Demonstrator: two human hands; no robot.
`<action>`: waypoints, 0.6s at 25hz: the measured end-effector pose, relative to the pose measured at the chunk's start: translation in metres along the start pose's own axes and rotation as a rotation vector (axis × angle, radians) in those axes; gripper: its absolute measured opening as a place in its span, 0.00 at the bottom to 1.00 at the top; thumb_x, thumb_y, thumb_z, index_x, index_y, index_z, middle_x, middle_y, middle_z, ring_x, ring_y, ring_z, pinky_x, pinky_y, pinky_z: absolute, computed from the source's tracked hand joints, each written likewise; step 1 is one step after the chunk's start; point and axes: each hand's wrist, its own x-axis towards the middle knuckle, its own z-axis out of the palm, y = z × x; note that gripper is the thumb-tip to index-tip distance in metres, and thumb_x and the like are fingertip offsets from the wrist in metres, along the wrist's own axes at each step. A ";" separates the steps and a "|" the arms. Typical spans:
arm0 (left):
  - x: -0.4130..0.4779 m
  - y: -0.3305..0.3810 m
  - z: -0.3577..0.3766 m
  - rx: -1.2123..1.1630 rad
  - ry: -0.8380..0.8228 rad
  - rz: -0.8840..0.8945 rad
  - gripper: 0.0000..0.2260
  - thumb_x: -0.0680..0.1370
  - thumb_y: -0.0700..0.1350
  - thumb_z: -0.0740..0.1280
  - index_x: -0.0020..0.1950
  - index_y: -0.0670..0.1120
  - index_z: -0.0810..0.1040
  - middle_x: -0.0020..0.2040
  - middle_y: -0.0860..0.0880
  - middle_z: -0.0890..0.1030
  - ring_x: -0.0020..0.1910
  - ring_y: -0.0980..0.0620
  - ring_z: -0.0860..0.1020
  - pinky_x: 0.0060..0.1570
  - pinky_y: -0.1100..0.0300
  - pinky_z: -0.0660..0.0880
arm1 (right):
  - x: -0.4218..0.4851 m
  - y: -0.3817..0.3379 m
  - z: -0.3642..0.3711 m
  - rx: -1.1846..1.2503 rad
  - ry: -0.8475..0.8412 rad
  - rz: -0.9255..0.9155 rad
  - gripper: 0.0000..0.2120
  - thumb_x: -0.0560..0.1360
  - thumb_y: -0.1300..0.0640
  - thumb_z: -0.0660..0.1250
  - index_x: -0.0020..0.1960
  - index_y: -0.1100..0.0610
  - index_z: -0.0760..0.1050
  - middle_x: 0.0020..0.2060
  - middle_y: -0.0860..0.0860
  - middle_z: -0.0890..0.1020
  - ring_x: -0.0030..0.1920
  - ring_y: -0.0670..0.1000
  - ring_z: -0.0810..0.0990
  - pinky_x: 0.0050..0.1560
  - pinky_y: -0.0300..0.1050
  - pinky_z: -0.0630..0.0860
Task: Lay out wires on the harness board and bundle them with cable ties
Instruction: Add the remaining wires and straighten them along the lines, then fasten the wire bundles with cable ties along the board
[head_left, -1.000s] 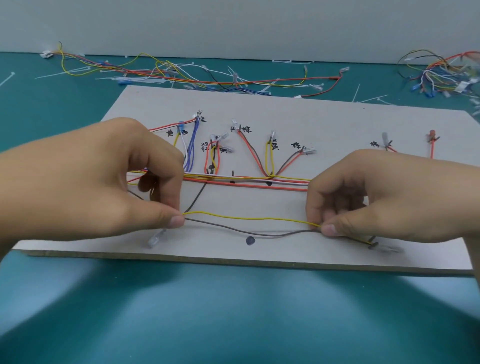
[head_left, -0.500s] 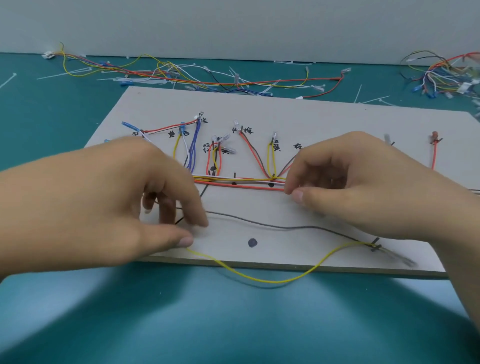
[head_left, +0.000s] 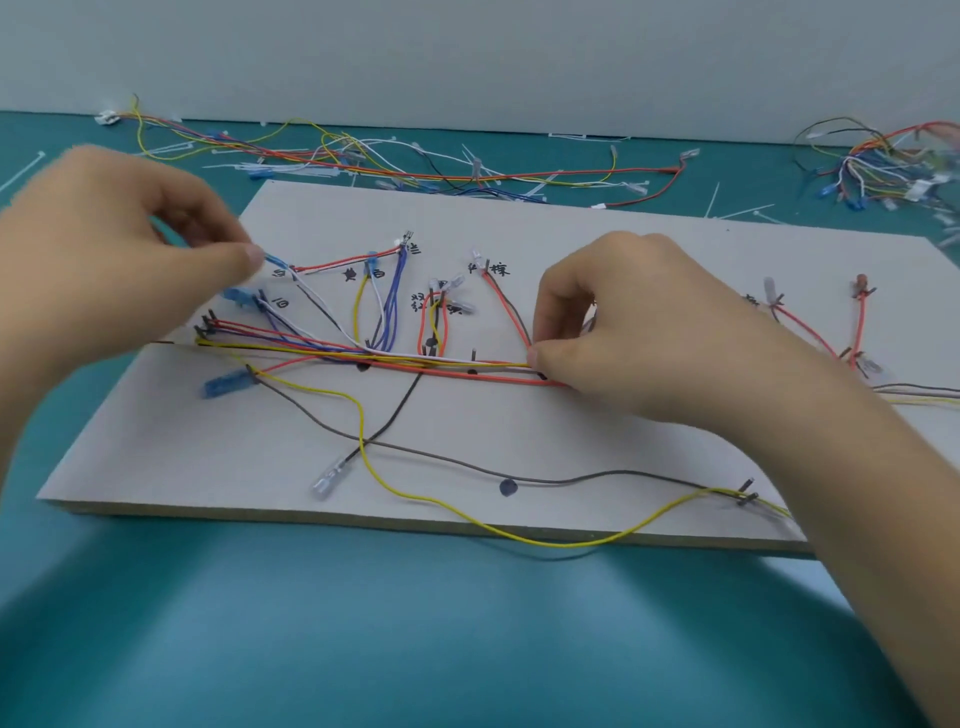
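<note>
Pinching blue terminal, left hand grip | right hand grip pinches wire bundle | spare wires behind board

Left hand, right hand pinching wires, board

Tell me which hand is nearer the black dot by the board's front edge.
Right. The right hand pinches the wire bundle behind and right of the dot; the left hand holds a blue terminal far off at the back left.
</note>
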 end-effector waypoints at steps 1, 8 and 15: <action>0.007 -0.021 -0.003 0.002 0.060 -0.068 0.16 0.67 0.68 0.70 0.50 0.63 0.83 0.34 0.61 0.81 0.23 0.58 0.75 0.43 0.49 0.81 | 0.000 0.001 0.001 0.016 0.002 0.010 0.05 0.72 0.55 0.72 0.37 0.50 0.81 0.36 0.44 0.83 0.34 0.40 0.78 0.34 0.36 0.73; 0.012 -0.017 0.017 0.122 0.123 -0.246 0.08 0.63 0.67 0.66 0.40 0.72 0.80 0.24 0.61 0.79 0.29 0.49 0.80 0.34 0.57 0.79 | -0.002 0.011 0.005 0.143 -0.034 0.020 0.09 0.73 0.55 0.73 0.35 0.50 0.78 0.30 0.33 0.79 0.32 0.37 0.76 0.29 0.29 0.68; 0.008 -0.008 0.006 0.185 -0.030 -0.239 0.05 0.66 0.63 0.76 0.36 0.64 0.84 0.24 0.51 0.81 0.30 0.39 0.83 0.37 0.37 0.84 | -0.009 0.017 -0.004 0.121 -0.074 0.043 0.07 0.72 0.56 0.74 0.35 0.50 0.81 0.27 0.43 0.82 0.28 0.42 0.77 0.26 0.33 0.71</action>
